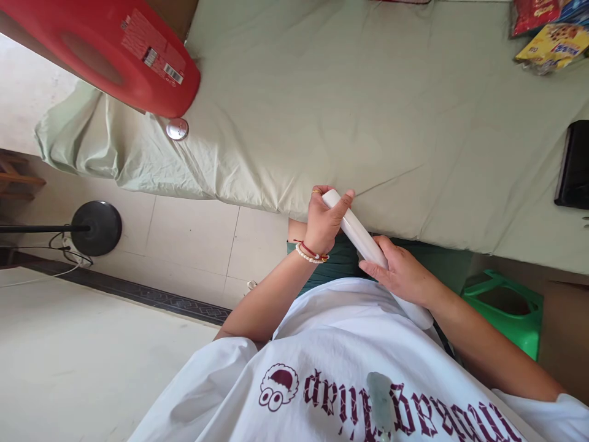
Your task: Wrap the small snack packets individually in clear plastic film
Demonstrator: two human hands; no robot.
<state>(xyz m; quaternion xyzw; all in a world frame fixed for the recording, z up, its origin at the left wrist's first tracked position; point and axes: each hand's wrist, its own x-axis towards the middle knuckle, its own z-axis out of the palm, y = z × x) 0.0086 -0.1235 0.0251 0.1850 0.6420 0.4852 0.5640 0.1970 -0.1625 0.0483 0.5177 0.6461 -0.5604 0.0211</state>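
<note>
Left hand (324,224): closed in a fist, knuckles towards the camera, thumb stretched up and to the right.
Left wrist (309,250): bent slightly back.
Left forearm (271,294): bare, rising from the lower middle, elbow tucked by the torso.
Right hand (400,273): lower and just right of the left hand, back up, fingers curled in a grip.
Right forearm (483,344): bare, slanting in from the lower right.

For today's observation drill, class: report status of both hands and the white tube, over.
Left hand shut on white tube, far end. Right hand shut on it, nearer the body. Tube at bed edge, nothing blocking.
</note>
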